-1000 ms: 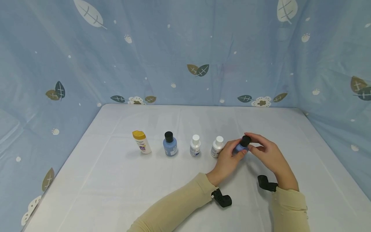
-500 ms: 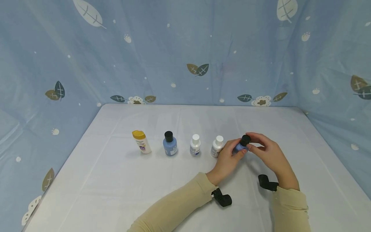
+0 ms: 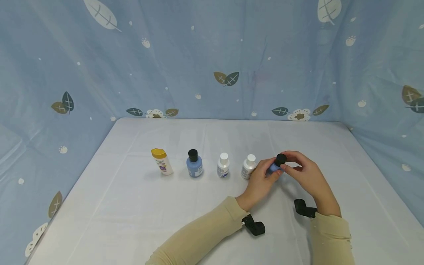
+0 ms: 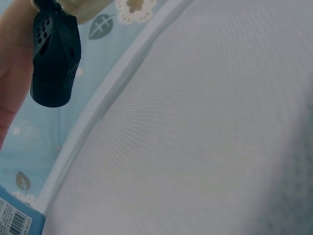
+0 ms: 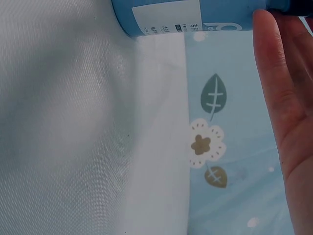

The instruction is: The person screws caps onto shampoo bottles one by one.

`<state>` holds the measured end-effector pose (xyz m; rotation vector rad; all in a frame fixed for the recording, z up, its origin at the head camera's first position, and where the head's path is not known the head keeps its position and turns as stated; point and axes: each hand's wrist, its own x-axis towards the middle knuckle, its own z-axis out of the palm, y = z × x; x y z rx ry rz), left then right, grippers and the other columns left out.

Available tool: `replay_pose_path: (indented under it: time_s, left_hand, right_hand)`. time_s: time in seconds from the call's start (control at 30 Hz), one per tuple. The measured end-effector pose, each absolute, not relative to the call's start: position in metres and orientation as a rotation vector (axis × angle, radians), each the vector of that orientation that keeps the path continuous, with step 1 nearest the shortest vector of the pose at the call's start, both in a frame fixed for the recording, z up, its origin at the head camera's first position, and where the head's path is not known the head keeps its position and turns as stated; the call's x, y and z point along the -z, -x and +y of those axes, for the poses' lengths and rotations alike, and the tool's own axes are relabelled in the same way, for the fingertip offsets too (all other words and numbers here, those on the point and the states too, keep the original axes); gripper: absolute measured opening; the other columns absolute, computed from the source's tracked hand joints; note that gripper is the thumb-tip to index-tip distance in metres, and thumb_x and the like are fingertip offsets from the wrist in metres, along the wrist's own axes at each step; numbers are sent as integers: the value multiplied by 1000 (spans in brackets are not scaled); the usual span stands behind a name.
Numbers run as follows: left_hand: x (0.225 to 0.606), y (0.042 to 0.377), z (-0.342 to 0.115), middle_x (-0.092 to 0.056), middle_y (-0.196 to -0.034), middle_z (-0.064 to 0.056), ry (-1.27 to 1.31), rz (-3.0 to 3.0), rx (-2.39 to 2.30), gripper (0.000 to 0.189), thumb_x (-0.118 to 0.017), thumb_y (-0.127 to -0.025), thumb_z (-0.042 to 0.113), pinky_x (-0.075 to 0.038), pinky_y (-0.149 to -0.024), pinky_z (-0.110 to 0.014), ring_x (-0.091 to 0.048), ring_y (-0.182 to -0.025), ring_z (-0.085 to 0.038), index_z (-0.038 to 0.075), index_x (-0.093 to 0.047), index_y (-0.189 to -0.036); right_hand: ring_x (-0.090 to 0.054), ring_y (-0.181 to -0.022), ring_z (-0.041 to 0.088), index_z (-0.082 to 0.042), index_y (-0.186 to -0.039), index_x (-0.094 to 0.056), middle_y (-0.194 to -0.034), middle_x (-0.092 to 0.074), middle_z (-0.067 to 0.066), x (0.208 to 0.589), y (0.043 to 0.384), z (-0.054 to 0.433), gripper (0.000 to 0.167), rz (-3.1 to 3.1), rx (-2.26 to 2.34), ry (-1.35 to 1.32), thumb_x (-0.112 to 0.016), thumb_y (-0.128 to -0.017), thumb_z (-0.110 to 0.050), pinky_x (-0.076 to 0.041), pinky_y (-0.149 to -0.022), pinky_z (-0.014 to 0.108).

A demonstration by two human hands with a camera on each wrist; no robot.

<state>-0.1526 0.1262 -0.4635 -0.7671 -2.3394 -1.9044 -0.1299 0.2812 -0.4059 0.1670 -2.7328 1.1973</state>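
In the head view, my left hand point(image 3: 259, 182) grips the blue body of a small bottle point(image 3: 274, 168) on the right of the table, its fingers hiding part of it. The thumb and fingers of my right hand point(image 3: 306, 175) pinch the bottle's black cap point(image 3: 281, 159) from the other side. The cap sits on the neck. The right wrist view shows the blue bottle point(image 5: 168, 18) with a white printed label, and a fingertip of the right hand point(image 5: 288, 98) near the cap's base. A blue corner of the bottle point(image 4: 17, 218) with a barcode shows in the left wrist view.
Close beside my left hand stands a white-capped bottle point(image 3: 248, 167). Further left are another white bottle point(image 3: 223, 166), a blue bottle with a black cap point(image 3: 194, 165) and a yellow-capped white bottle point(image 3: 162, 162). A blue patterned curtain point(image 3: 198, 55) hangs behind the white table point(image 3: 132, 221).
Both hands stay on the same bottle and cap, with only very slight movement of the right hand. The other bottles have not moved.
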Motion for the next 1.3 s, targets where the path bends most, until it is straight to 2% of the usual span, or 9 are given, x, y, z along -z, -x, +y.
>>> replay_pose_path:
  time_s: [0.23, 0.53, 0.83, 1.3]
  left_hand:
    - [462, 153, 126, -48, -117, 7, 761, -2346, 1903, 39, -54, -89, 32, -38, -88, -22, -45, -106, -2, 24, -49, -127]
    - [462, 152, 125, -47, -118, 7, 761, -2351, 1915, 39, -53, -90, 32, -38, -88, -22, -44, -107, -3, 24, -48, -128]
    - [463, 152, 126, -46, -120, 7, 765, -2366, 1898, 41, -52, -90, 34, -38, -88, -22, -44, -108, -3, 24, -46, -129]
    - [464, 152, 126, -47, -120, 8, 760, -2371, 1901, 42, -52, -89, 37, -38, -88, -23, -44, -109, -3, 23, -46, -129]
  right_hand:
    - [-48, -102, 11, -19, -125, -49, -114, -54, -2, 407, 131, 280, 47, -2725, -1196, -158, -63, -82, -34, -43, -73, 23]
    - [-48, -103, 18, -14, -120, -50, -111, -55, 3, 407, 132, 275, 48, -2712, -1184, -138, -63, -81, -38, -42, -76, 37]
    - [-49, -104, 23, -10, -117, -49, -107, -56, 7, 409, 134, 273, 49, -2689, -1167, -114, -64, -80, -40, -41, -74, 36]
    - [-48, -99, 17, -11, -119, -53, -110, -51, 2, 409, 135, 270, 48, -2672, -1106, -192, -64, -81, -37, -43, -68, 22]
